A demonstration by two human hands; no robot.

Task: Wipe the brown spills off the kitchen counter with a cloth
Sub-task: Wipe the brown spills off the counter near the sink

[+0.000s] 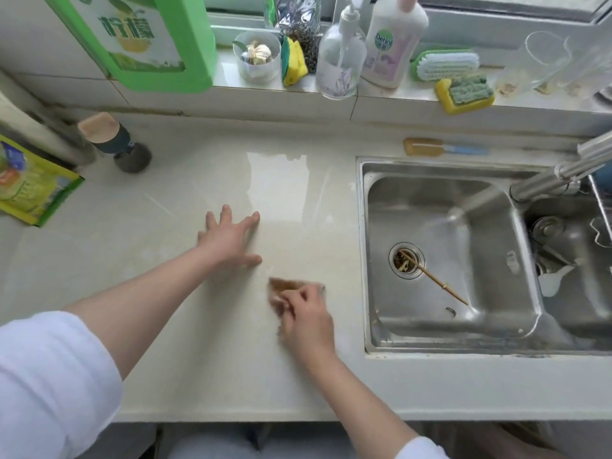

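Low in the middle of the frame, the right hand (306, 318) is smeared by motion blur, and it covers most of the brown-stained cloth (284, 286), so the fingers' hold on it stays unclear. The green bottle (132, 38) at upper left is cut off by the top edge. The yellow-green packet (29, 187) runs off the left edge. The faucet (563, 170) leaves the right edge. What lies in the sink drain (406, 260) is too small to tell.

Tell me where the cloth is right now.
Head view: the brown-stained cloth lies on the counter under the right hand, left of the sink.
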